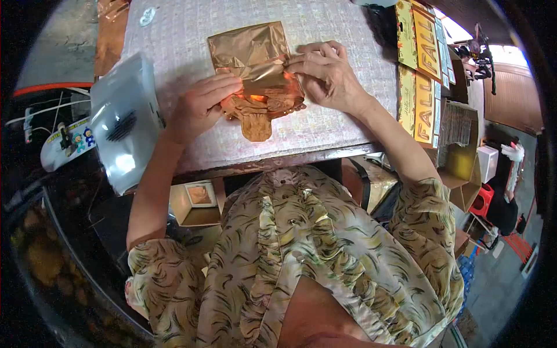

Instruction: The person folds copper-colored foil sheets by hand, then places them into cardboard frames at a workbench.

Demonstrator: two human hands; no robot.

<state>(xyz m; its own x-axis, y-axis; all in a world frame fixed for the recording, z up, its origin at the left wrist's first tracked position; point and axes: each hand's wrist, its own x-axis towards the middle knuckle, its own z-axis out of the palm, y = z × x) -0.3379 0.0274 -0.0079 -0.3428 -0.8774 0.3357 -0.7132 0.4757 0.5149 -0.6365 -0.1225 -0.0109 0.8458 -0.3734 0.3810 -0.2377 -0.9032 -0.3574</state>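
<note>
Head view, items listed from the worked piece outward, as seen by one standing in the room.

Item: copper-coloured film (249, 49), one shiny sheet, creased across its middle, on the table in front of the person. Its lower part meets a brown carved-looking piece (255, 126), whose rounded tab points toward the table's near edge. Whether the film wraps this piece or merely lies over it, I cannot tell.

Item: left hand (204, 103), half closed, fingers together, tips on the film's left side; thumb hidden, so a pinch cannot be confirmed.

Item: right hand (329, 75), loosely curled, fingertips at the film's right edge, thumb lower and apart from them; how firm the hold is, I cannot tell.

Step in hand, by my judgement: fitting and smoothing film against the carved piece. The next move calls for even, light tension from both sides, lest the film crease further or tear.

Surroundings: table (342, 26), under a pale quilted cover; clear plastic packet (125, 130), at the table's left edge; printed "FALL" cards (426, 43), at its right; open cardboard box (197, 217), below the near edge; red stool (484, 200), well apart, far right.
</note>
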